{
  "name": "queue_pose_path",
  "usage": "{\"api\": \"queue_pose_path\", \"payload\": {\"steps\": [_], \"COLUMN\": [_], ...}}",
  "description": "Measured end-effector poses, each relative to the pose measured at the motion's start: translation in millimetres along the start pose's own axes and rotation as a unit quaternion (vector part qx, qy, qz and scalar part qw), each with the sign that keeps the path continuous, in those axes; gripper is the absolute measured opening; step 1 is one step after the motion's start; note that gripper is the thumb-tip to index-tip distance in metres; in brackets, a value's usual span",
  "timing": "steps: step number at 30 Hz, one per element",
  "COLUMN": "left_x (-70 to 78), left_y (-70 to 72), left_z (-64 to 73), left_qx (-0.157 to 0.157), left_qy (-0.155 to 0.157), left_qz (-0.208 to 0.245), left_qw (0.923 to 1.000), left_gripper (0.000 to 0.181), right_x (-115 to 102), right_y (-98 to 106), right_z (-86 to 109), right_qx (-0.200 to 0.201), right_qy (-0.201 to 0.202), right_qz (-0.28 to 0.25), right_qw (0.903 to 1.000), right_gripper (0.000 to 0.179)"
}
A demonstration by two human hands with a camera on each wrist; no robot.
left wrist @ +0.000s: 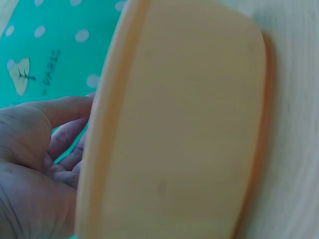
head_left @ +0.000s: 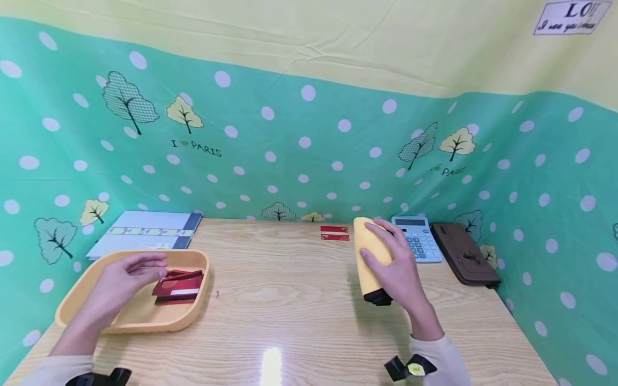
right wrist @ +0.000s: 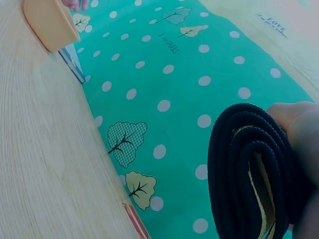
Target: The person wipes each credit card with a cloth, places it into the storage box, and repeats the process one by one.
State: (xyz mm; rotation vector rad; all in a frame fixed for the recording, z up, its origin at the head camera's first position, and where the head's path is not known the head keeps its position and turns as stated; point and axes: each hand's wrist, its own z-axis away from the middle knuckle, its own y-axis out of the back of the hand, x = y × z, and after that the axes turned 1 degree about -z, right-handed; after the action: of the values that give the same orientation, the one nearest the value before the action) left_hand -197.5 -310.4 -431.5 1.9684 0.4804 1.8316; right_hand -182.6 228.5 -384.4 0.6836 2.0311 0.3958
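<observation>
My right hand [head_left: 398,265] grips a yellow roll [head_left: 369,257] above the table, its thumb and fingers wrapped about the sides. In the right wrist view the end of the roll [right wrist: 244,149] shows black-edged, folded layers with a yellowish inside. Over an orange-yellow basin [head_left: 145,324] on the left, my left hand [head_left: 125,281] hovers with loosely bent fingers and holds nothing that shows. Several dark red flat packets [head_left: 178,287] lie in the basin near those fingertips. The basin's outer wall [left wrist: 179,119] hides part of the left hand in the left wrist view.
Two red strips [head_left: 334,229] lie at the table's back. Behind my right hand are a light blue calculator [head_left: 422,241] and a brown wallet-like case [head_left: 463,254]. A blue-white box or folder [head_left: 145,225] sits behind the basin. A polka-dot cloth [head_left: 289,134] borders the table.
</observation>
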Motion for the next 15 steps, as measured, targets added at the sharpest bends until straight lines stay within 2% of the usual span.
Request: {"api": "queue_pose_path", "payload": {"steps": [3, 7, 12, 15], "left_x": [15.9, 42.9, 78.1, 94.0], "left_y": [-6.7, -19.0, -41.8, -59.1], "left_z": [-4.3, -11.3, -23.3, -31.6], "left_qx": [-0.01, -0.02, -0.043, -0.061], "left_qy": [-0.006, -0.026, -0.051, -0.064], "left_qz": [-0.01, -0.005, -0.001, 0.012], "left_qw": [0.9999, 0.9994, 0.9977, 0.996], "left_gripper": [0.053, 0.05, 0.045, 0.043], "right_x": [1, 2, 3, 4], "right_y": [1, 3, 5, 7], "right_z": [-0.3, -0.9, -1.8, -2.2], "right_qx": [0.002, 0.002, 0.005, 0.012], "right_qy": [-0.002, -0.005, -0.016, -0.019], "right_qz": [-0.001, 0.001, 0.004, 0.007], "right_qw": [1.0, 1.0, 0.9998, 0.9997], "right_gripper": [0.053, 0.054, 0.055, 0.055]}}
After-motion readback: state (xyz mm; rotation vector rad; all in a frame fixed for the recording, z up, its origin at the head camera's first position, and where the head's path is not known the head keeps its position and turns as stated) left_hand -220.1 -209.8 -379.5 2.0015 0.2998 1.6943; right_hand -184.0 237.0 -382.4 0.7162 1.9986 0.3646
